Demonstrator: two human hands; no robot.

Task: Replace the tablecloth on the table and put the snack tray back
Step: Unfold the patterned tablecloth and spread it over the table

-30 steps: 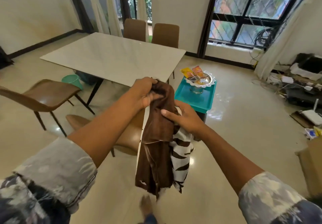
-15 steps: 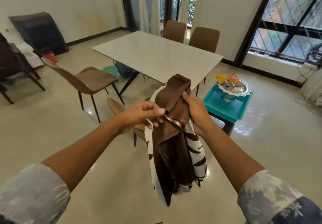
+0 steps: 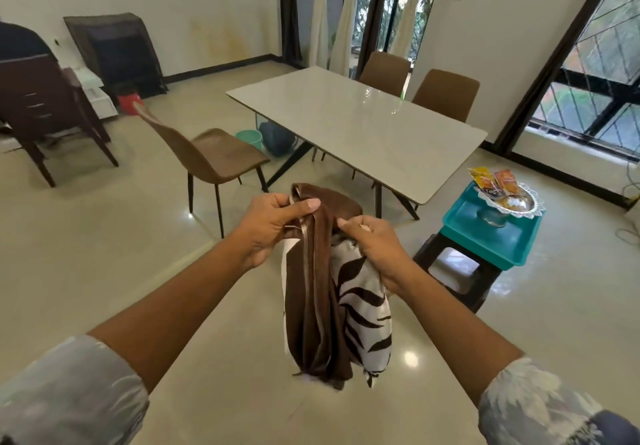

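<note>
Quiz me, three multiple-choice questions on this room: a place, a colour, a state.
1. Where is the snack tray? A on a shelf. B on the stool. C on a sofa.
2. The cloth is: A brown and white. B red. C blue.
3. The table is: A covered. B bare. C stacked with plates.
Answers: 1 B, the teal tray sits on the dark stool. 2 A, brown folds and a white striped side show. 3 B, its pale top is uncovered; left hand and right hand grip the cloth.
</note>
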